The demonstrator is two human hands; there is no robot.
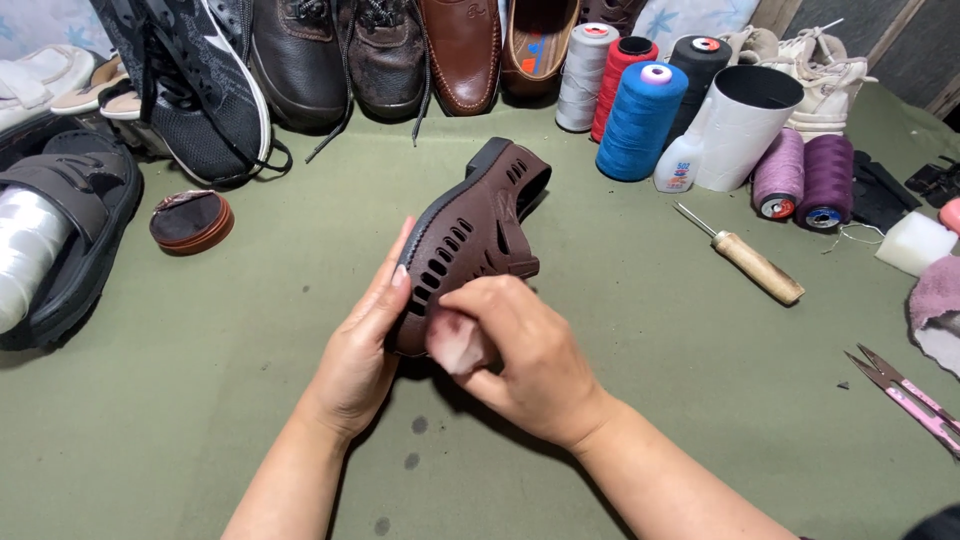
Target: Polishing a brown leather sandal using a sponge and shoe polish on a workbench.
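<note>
Brown perforated leather sandal-shoe with a dark rubber sole [470, 240] sits in the middle of the view, held up off the olive-green cloth work surface [200, 420], sole side turned left, toe end nearest the person. Left hand [365, 350] cups the sole edge from the left, fingers flat and extended along it, supporting rather than clenching. Right hand [525, 355] is curled shut around a small pale pinkish pad or cloth [455, 345], pressing it against the toe end of the upper.

Handling judgement: shoe looks light, one-hand weight. Sole looks stiff and grippy; the slotted upper looks softer and would likely flex if squeezed. Best hold seems to be the sole rim or heel block, not the cut-out straps. Not fragile.

Around it: round brown tin [190, 222] to the left, black strap sandal [70, 235] at far left, row of shoes [330, 60] along the back edge. Thread cones, including a blue cone [640, 120], stand back right beside a white cylinder cup [745, 125] and a small glue bottle [678, 160]. Wooden-handled awl [745, 258] lies right of the shoe, well apart. Pink-handled snips [905, 395] near the right edge.
</note>
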